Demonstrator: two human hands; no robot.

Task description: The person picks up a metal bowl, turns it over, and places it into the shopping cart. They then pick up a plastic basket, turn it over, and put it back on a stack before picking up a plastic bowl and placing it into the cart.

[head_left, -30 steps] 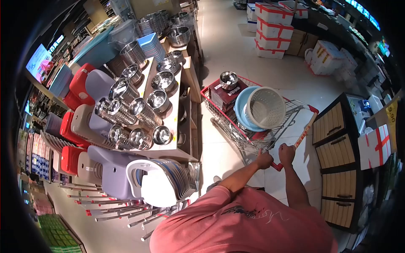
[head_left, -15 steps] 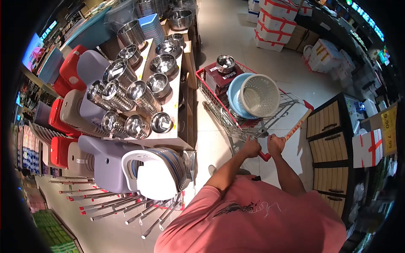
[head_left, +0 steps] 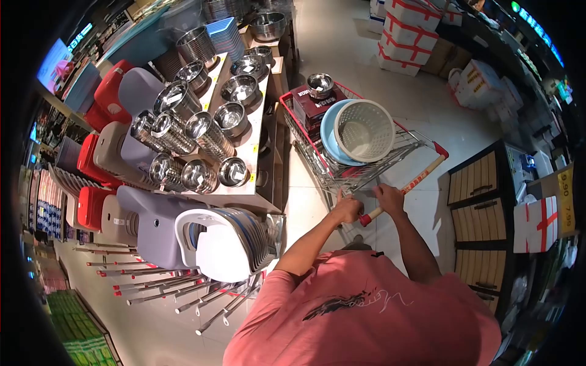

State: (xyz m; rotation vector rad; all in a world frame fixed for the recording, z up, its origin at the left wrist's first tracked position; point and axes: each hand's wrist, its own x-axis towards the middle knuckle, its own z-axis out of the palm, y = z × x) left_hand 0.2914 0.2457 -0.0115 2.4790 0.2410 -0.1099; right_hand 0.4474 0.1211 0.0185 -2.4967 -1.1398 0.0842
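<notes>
Tiled floor (head_left: pixel 342 46), display table (head_left: pixel 252 135) beside cart (head_left: pixel 357 177)

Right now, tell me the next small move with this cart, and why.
Perhaps steer the cart slightly right, with the right hand on its handle: its front left corner looks close to the display table, while bare floor shows to its right.

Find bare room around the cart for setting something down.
Floor: open between cart and drawers; also beyond the cart, toward the stacked boxes. Table: only slim gaps between steel bowls. Crowded: the cart's front, filled by dark red box, small bowl, blue basin and pale basket.
</notes>
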